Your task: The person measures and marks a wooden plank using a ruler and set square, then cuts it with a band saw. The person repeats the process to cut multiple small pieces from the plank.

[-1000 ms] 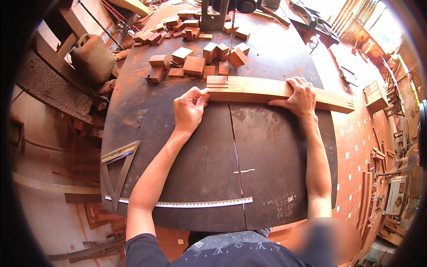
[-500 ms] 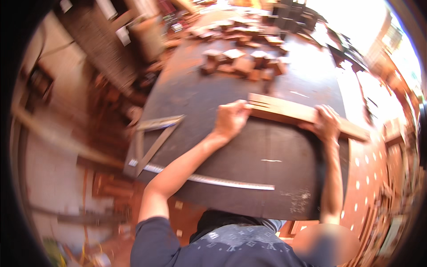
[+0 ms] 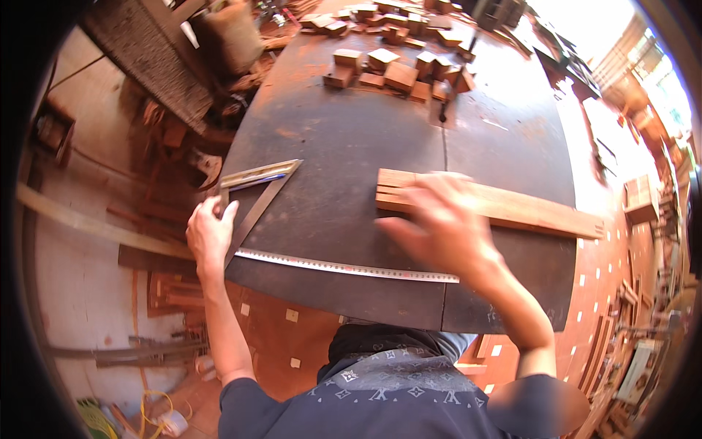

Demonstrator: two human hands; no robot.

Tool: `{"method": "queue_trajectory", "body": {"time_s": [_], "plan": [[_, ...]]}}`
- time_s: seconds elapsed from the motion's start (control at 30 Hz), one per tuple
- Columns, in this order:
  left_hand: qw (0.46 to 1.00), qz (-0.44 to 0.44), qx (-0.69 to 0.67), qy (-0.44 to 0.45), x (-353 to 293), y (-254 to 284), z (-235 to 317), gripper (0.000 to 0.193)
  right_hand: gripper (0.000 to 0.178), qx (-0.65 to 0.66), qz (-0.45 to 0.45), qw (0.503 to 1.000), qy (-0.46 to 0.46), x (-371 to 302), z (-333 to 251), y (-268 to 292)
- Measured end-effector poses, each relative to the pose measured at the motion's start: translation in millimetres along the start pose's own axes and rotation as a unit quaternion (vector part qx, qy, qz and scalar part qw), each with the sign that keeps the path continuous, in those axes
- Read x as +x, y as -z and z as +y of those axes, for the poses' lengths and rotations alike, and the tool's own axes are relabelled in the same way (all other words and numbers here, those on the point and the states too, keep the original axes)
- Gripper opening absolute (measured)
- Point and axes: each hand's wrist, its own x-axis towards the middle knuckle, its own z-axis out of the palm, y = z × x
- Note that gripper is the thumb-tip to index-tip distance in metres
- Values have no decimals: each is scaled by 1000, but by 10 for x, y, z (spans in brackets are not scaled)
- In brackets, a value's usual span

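At the table's left edge, my left hand (image 3: 210,233) has its thumb and fingers closed around the left side of a triangle square (image 3: 265,207), which lies on the dark tabletop. A blue pen (image 3: 257,182) rests along the square's upper bar. My right hand (image 3: 447,227), slightly blurred, is spread over a long wooden bar (image 3: 526,206) near its slotted left end. Whether the palm touches the bar I cannot tell. Both ends of the bar carry cut slots, and it lies slantwise with its right end at the table's right edge. A white measuring strip (image 3: 347,269) runs along the near side.
Several wood blocks (image 3: 401,75) lie in a group at the table's (image 3: 322,154) far side, around a dark upright machine part (image 3: 479,22). Offcuts and a textured dark panel (image 3: 150,62) stand at left. More timber (image 3: 642,199) lies on the right.
My left hand has left the bar's end and moved left to the triangle square. My right hand has slid from the bar's right part toward its left end, fingers spreading.
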Motion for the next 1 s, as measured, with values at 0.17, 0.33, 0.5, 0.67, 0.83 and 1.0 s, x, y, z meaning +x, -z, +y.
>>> {"method": "queue_trajectory", "body": {"time_s": [0.17, 0.33, 0.5, 0.67, 0.83, 1.0], "plan": [[998, -24, -18, 63, 30, -146, -165, 38, 24, 37, -57, 992, 107, 1015, -717, -1780], [996, -49, -54, 59, 145, -190, -308, 43, 18, -3, -123, 988, 90, 1354, -926, -2416], [989, -72, -106, 67, 181, -209, -453, 43, 18, -21, -111, 988, 105, 1376, -902, -2571], [1000, -19, -20, -12, 154, -253, -410, 40, 18, -36, -32, 995, 91, 1287, -821, -2528], [963, 4, -260, -69, -189, 4, 368, 31, 24, 17, 30, 994, 102, 671, -702, -1596], [874, -118, -397, -253, -476, -46, 1255, 34, 45, -71, 71, 993, -59, -344, -36, -336]]}}
